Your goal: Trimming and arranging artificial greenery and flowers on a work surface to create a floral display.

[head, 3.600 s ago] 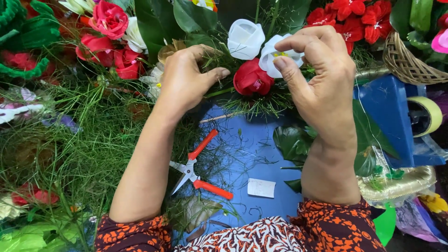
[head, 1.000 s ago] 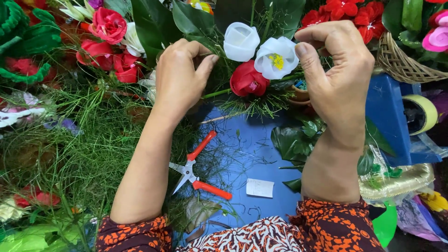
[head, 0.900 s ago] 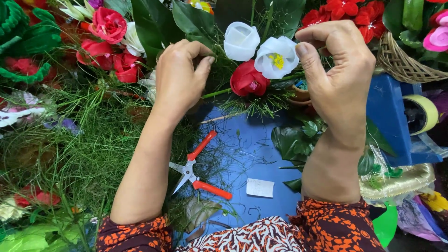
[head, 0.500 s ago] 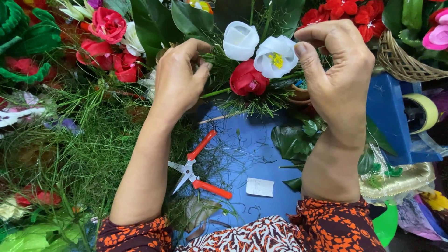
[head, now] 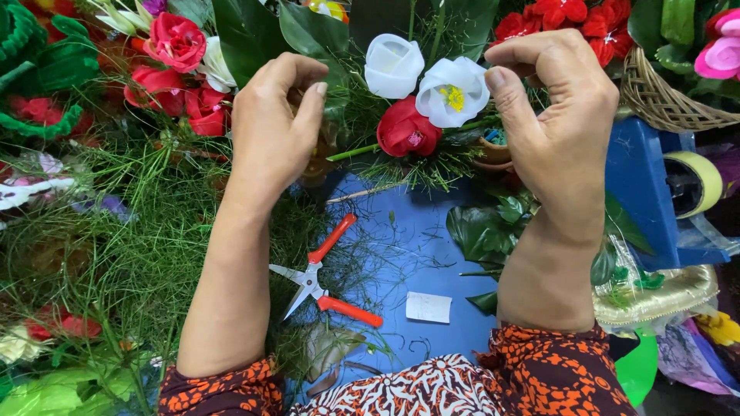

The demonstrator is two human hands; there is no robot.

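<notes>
So both hands are up at the top of the view, working in the flower arrangement. The left hand (head: 271, 127) is at about 11 o'clock, fingers curled in with the thumb pressed toward the fingertips, like it's pinching something thin, but I can't tell what, if anything, is actually in there. The right hand (head: 556, 115) sits at 1 o'clock, curled into a loose fist, thumb pointing at the white flower with the yellow centre (head: 453, 91); it's just beside the petals, can't say if it's touching or gripping a stem.

Right next to that flower, at its 9 o'clock, is a white rosebud (head: 392, 65), and at its 7 o'clock a red rosebud (head: 405, 129). All three sit between the two hands.

Lower down, near the middle on the blue table (head: 432, 239), there's a pair of orange-handled scissors (head: 324, 277) lying open, with a small white paper slip (head: 428, 306) at their 3 o'clock. A wicker basket (head: 663, 100) is at far 2 o'clock, roll of yellow tape (head: 697, 181) below it.
</notes>
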